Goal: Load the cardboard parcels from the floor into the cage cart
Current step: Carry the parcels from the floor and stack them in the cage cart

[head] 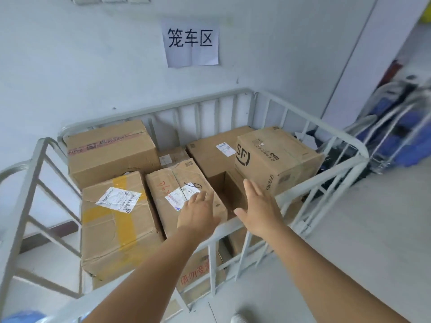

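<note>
The grey metal cage cart (310, 183) stands against the wall and holds several cardboard parcels. A parcel marked SF (279, 159) sits tilted at the right, on top of others. A narrow parcel with red writing (177, 183) lies in the middle, and one with yellow tape (114, 220) is at the left. My left hand (198, 213) reaches over the front rail with straight fingers on the narrow parcel's label end. My right hand (258, 206) hovers flat and holds nothing, just short of the SF parcel's near face.
A large taped box (109, 152) fills the cart's back left, and a flat box (214, 150) lies at the back right. A paper sign (191, 41) hangs on the wall above. Folded carts with blue fabric (396, 134) lean at the far right. Grey floor spreads to the right.
</note>
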The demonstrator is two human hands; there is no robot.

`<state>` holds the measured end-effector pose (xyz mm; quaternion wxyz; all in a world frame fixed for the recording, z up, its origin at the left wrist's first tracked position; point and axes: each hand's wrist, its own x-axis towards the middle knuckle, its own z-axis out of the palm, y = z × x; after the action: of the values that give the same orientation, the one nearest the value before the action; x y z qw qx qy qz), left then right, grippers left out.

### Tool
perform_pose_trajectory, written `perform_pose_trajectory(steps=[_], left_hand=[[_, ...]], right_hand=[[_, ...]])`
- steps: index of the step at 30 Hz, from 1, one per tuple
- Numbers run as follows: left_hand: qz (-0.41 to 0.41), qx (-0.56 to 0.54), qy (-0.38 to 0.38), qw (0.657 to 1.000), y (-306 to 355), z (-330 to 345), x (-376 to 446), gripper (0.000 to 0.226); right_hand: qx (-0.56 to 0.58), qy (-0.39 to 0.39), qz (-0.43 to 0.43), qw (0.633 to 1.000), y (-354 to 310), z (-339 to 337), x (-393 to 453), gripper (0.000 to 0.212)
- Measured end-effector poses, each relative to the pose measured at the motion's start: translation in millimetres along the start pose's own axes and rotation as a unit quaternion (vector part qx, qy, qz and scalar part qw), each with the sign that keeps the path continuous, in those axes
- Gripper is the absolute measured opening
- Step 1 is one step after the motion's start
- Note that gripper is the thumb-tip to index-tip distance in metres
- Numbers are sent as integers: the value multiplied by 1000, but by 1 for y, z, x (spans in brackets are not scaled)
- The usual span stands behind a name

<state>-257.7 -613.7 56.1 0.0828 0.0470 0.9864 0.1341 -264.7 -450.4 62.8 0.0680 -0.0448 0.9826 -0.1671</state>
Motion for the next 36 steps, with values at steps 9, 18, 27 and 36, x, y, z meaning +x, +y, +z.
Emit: perform_pose_trajectory(steps=[9,18,27,36], left_hand=[[188,13,-32,981,107,20,-47,72],[365,80,-102,922,231,85,-103,75],[499,127,-180,838,362,176,-198,73],[581,156,-247,760,488,269,-311,68]], right_hand=[[8,90,160,983,78,-17,-128,80],[47,92,363,926,171,2,-272,76],[98,87,523,843,263,36,-438,79],[161,100,648,737,339,76,-606,78]])
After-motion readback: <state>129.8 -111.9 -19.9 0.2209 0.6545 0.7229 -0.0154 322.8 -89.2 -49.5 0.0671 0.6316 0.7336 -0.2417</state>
